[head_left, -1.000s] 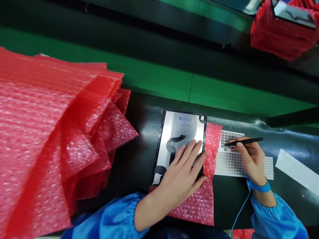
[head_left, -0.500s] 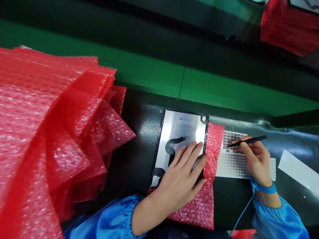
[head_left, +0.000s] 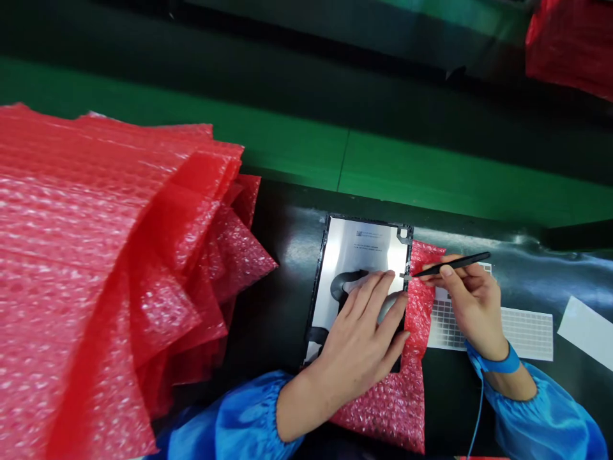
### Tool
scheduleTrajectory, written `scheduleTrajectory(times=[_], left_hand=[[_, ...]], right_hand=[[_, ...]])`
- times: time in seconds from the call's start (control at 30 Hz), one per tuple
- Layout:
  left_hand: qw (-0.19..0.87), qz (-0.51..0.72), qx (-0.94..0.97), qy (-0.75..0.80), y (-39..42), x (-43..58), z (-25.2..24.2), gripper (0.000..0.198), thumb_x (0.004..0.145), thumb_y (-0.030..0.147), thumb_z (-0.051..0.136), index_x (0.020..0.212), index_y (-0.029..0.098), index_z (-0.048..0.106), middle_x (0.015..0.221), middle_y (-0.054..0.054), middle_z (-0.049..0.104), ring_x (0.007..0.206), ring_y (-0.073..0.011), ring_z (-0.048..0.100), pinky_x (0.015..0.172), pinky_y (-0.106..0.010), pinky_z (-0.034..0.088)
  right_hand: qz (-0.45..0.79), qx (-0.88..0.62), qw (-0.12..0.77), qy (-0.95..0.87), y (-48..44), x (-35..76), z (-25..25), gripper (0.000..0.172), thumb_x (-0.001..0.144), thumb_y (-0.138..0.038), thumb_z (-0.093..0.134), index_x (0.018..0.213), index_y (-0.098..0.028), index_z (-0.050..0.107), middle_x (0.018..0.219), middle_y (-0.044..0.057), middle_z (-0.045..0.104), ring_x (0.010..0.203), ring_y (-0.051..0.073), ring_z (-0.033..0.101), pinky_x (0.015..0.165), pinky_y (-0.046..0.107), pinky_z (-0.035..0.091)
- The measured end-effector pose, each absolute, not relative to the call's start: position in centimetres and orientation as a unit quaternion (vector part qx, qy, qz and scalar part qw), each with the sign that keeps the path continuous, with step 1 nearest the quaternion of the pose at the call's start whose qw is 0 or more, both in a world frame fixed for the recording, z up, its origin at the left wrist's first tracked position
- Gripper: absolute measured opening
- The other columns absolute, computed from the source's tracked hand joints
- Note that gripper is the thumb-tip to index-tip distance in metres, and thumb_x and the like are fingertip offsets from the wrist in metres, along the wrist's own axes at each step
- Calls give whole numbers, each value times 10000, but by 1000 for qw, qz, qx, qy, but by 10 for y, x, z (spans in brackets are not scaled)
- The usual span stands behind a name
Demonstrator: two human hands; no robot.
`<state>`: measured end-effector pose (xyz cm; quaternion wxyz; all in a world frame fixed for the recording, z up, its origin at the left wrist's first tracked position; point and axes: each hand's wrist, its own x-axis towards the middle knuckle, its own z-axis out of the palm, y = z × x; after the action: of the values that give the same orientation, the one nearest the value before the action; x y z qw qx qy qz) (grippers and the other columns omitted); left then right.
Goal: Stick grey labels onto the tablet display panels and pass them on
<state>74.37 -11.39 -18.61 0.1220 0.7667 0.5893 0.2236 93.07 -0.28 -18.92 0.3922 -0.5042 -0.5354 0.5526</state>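
A display panel (head_left: 378, 255) with a shiny metal back, black rim and dark ribbon cables lies on a red bubble-wrap bag (head_left: 383, 409). My left hand (head_left: 357, 335) rests flat on the panel's lower right part, fingers stretched out, covering some of the cable. In my right hand (head_left: 472, 303) is a pair of black tweezers (head_left: 454, 263), gripped between thumb and fingers and pointing left. At their tip a small grey sticker (head_left: 405, 276) sits over the panel's right edge. White sheets with a grid of small stickers (head_left: 527, 329) lie partly beneath my right hand.
A tall pile of red bubble-wrap bags (head_left: 119, 223) takes up the left side. A blank white sheet (head_left: 589, 329) lies at the far right. More red wrap (head_left: 569, 48) shows at the top right. A blue wrist strap (head_left: 495, 361) trails a cord from my right wrist.
My right hand has moved left with the tweezers, from the sticker sheet to the panel's right edge, carrying a small sticker. My left hand stays on the panel. The view has shifted slightly.
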Motion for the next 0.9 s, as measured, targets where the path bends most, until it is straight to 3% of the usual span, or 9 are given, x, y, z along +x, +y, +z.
scheduleTrajectory(times=[0.3,0.9], left_hand=[[101,202,759,610,-112,746,-190,472,1043,334,567,1465,123,597,1621,-232,522,1467,-402,520,1098,-549,543],[91,193,752,624,-111,747,-189,493,1052,370,563,1485,137,594,1612,-203,539,1446,-376,515,1120,-492,457]], right_hand=[[548,-522,385,-529,-6,927,-193,291,931,-486,844,1081,-257,746,916,44,835,802,236,834,825,404,728],[557,-507,372,-542,-6,925,-192,239,982,-439,798,1107,-241,744,920,48,822,791,223,834,783,375,738]])
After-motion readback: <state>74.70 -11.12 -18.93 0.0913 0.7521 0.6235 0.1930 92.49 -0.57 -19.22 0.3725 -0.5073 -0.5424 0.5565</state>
